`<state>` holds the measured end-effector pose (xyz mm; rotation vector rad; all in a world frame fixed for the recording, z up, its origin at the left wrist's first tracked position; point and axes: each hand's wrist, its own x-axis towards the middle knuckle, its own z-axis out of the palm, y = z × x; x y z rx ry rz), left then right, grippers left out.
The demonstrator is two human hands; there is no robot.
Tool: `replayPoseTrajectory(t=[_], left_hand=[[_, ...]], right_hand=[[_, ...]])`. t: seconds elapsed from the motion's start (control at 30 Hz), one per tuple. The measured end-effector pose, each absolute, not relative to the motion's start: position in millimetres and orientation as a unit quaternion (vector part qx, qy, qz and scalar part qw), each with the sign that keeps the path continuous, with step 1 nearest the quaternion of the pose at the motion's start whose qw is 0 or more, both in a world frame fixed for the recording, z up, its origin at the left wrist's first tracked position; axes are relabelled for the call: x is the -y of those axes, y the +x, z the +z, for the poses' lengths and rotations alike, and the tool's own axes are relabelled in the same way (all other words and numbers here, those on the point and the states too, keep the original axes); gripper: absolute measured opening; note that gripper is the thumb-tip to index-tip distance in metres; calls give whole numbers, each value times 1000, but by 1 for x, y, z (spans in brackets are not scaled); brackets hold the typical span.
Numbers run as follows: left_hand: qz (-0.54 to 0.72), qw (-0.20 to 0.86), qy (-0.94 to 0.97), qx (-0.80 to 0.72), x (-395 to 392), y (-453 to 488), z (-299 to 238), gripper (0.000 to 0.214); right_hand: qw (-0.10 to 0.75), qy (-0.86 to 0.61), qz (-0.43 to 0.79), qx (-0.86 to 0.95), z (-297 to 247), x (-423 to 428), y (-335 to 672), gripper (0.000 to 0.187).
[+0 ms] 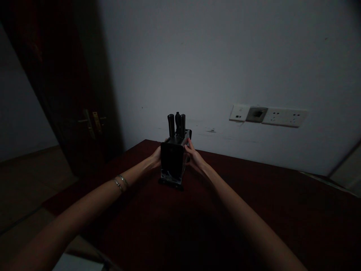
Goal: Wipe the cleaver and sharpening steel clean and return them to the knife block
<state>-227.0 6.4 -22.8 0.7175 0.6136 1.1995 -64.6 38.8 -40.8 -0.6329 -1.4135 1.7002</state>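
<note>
A black knife block (172, 162) stands upright on the dark red table (225, 210), near its far edge. Several dark handles (182, 126) stick up out of its top; they look like knife handles. My left hand (156, 155) grips the block's left side, its fingers mostly hidden behind the block. On the right side my right hand (195, 156) holds the block, with fingers along the upper edge. A bracelet (121, 183) circles my left wrist. The room is dim, so fine detail on the block is hard to make out.
Behind the table rises a pale wall (180, 67) with a row of sockets (267, 116) at the right. A dark door (70, 94) with a metal handle (93, 121) stands at the left. A pale flat thing (77, 262) shows at the bottom left.
</note>
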Motion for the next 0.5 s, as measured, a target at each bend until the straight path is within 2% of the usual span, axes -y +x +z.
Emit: replayPoseTrajectory(t=[0.27, 0.5], left_hand=[[557, 701, 316, -315, -3, -219, -19, 28], [561, 708, 324, -280, 0, -210, -8, 32]], right_hand=[[438, -236, 704, 508, -35, -33, -72, 81], [440, -230, 687, 530, -30, -34, -62, 80]])
